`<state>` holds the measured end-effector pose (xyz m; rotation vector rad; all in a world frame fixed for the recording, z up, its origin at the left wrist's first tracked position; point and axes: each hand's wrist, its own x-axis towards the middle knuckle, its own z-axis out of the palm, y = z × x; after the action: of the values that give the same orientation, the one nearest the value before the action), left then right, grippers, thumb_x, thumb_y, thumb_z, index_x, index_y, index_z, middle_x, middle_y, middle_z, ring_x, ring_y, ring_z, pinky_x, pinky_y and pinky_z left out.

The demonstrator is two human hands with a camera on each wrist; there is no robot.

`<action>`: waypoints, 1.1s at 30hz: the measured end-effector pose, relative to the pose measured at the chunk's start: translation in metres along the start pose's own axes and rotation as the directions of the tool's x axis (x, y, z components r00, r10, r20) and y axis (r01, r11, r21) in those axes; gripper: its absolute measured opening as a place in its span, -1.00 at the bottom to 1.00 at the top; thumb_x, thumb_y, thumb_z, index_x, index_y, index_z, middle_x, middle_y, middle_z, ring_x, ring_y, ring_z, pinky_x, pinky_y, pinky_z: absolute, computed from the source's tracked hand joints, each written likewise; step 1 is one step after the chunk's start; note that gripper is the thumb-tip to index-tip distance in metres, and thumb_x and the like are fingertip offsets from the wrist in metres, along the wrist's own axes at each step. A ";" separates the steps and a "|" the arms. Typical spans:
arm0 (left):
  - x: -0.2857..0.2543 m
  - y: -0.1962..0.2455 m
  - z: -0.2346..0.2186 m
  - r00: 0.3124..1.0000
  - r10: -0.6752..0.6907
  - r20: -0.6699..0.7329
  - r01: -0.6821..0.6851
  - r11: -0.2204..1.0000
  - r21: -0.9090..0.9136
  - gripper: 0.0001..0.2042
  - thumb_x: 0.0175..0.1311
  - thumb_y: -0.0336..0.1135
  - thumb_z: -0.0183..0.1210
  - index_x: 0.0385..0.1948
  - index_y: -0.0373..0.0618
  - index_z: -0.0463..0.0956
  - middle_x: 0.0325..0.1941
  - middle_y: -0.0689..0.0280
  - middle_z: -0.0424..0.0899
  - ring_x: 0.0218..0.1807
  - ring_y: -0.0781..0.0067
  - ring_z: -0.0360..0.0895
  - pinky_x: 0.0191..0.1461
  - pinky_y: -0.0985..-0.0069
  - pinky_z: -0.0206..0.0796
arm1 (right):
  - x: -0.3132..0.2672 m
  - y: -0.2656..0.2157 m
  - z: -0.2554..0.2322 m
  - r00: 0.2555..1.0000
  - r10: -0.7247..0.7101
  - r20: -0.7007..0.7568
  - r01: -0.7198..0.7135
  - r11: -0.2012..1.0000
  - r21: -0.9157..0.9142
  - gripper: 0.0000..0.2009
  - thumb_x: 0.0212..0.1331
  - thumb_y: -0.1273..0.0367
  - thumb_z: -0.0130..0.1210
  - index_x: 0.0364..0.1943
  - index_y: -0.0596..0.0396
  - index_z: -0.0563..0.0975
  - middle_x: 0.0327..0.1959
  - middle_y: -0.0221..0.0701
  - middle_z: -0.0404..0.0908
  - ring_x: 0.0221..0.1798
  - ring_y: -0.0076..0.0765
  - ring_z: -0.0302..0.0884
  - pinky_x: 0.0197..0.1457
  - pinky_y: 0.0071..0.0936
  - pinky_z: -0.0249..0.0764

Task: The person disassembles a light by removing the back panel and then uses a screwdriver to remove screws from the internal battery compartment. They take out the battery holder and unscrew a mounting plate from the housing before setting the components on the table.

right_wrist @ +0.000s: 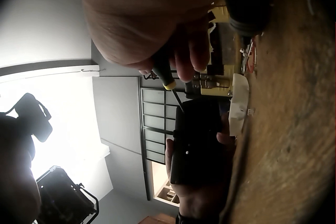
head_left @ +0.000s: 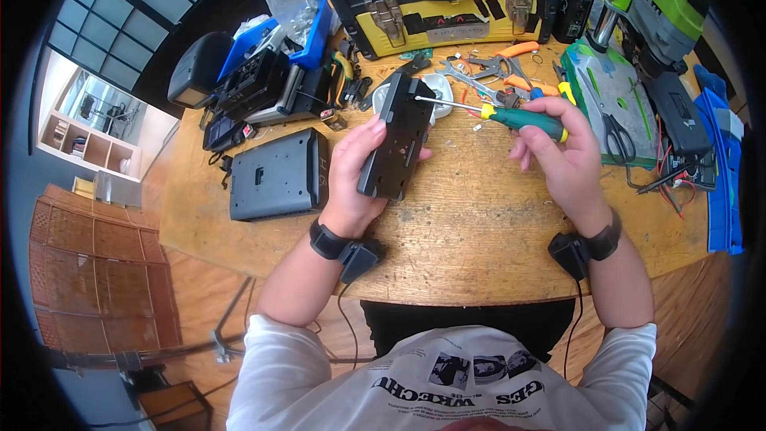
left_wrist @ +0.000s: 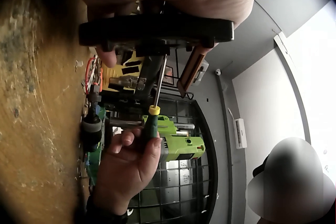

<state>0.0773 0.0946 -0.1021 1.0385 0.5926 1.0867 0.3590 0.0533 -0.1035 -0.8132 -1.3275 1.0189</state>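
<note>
My left hand (head_left: 355, 161) grips a flat black device (head_left: 396, 140) by its edges, holding it tilted above the wooden table. My right hand (head_left: 565, 148) pinches the green and yellow handle of a screwdriver (head_left: 524, 120). The screwdriver's metal shaft points left, its tip at the upper end of the device. In the left wrist view the shaft (left_wrist: 161, 81) runs up to the device's underside (left_wrist: 152, 30). The right wrist view shows the tip close to the top of the dark device (right_wrist: 197, 142); whether it sits in a screw cannot be told.
Another black casing (head_left: 279, 175) lies at the left. Behind are a yellow and black toolbox (head_left: 459, 20), a white tray (head_left: 436, 88), pliers and loose tools, and a blue bin (head_left: 313, 36). A green drill press (head_left: 666, 12) stands at the right, with scissors (head_left: 619, 137) by its base.
</note>
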 end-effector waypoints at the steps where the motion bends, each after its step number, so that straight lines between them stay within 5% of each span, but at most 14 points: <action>1: 0.000 -0.001 0.001 1.000 -0.013 -0.009 0.012 0.997 -0.081 -0.41 0.50 -0.04 0.01 0.33 -0.42 0.42 0.26 -0.12 0.62 0.26 -0.01 0.63 0.31 0.12 0.55 | 0.000 0.000 0.000 1.000 -0.015 0.000 0.015 1.000 -0.001 -0.75 0.42 0.57 0.11 0.13 0.22 0.47 -0.08 -0.34 0.58 -0.25 -0.57 0.64 -0.29 -0.64 0.56; 10: 0.000 0.003 0.007 0.998 -0.045 0.034 0.052 0.968 -0.245 -0.46 0.52 -0.13 -0.01 0.32 -0.44 0.40 0.24 -0.14 0.62 0.26 -0.01 0.62 0.29 0.08 0.56 | 0.000 0.000 -0.001 0.999 -0.028 0.022 0.029 1.000 -0.010 -0.76 0.42 0.58 0.10 0.12 0.22 0.47 -0.01 -0.33 0.54 -0.20 -0.54 0.64 -0.23 -0.64 0.58; 18: 0.000 0.002 0.006 0.998 -0.042 0.045 0.052 0.971 -0.234 -0.47 0.53 -0.13 0.00 0.32 -0.44 0.41 0.24 -0.13 0.62 0.25 0.01 0.62 0.29 0.08 0.55 | 0.000 -0.004 0.002 0.999 -0.029 0.040 0.030 0.999 -0.030 -0.76 0.42 0.58 0.10 0.12 0.21 0.48 -0.02 -0.34 0.54 -0.17 -0.53 0.64 -0.21 -0.64 0.58; 20: 0.000 0.002 0.006 0.998 -0.047 0.040 0.055 0.972 -0.228 -0.47 0.53 -0.13 0.00 0.32 -0.44 0.41 0.23 -0.13 0.63 0.25 0.02 0.63 0.29 0.09 0.56 | 0.000 -0.003 0.003 0.999 -0.036 0.034 0.038 0.998 -0.056 -0.75 0.46 0.52 0.10 0.15 0.24 0.43 -0.16 -0.31 0.61 -0.22 -0.51 0.63 -0.22 -0.58 0.57; 26: 0.001 0.000 0.002 0.998 -0.043 0.048 0.048 0.992 -0.120 -0.39 0.51 -0.03 0.01 0.36 -0.43 0.38 0.30 -0.18 0.58 0.32 -0.08 0.57 0.30 0.11 0.56 | 0.000 -0.002 0.002 0.998 -0.036 0.043 0.038 0.999 -0.036 -0.74 0.39 0.60 0.12 0.12 0.21 0.48 -0.02 -0.34 0.55 -0.15 -0.52 0.65 -0.20 -0.62 0.58; 29: 0.001 0.000 0.004 0.998 -0.038 0.054 0.048 0.979 -0.199 -0.48 0.55 -0.13 -0.02 0.31 -0.44 0.42 0.21 -0.12 0.64 0.23 0.06 0.64 0.28 0.11 0.56 | -0.001 -0.003 0.003 0.999 -0.033 0.034 0.035 0.998 -0.052 -0.74 0.38 0.60 0.13 0.11 0.21 0.50 -0.03 -0.33 0.57 -0.16 -0.52 0.66 -0.21 -0.63 0.59; 33: 0.000 -0.001 0.003 0.998 -0.058 0.026 0.061 0.989 -0.136 -0.37 0.51 -0.01 0.01 0.38 -0.42 0.36 0.31 -0.17 0.57 0.32 -0.08 0.57 0.30 0.10 0.56 | -0.001 -0.004 0.003 0.999 -0.043 0.027 0.045 0.995 -0.084 -0.75 0.37 0.59 0.16 0.09 0.21 0.51 -0.04 -0.33 0.60 -0.17 -0.53 0.67 -0.21 -0.63 0.59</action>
<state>0.0802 0.0938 -0.1017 0.9070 0.5206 1.0478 0.3566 0.0509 -0.0999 -0.8334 -1.4115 0.9465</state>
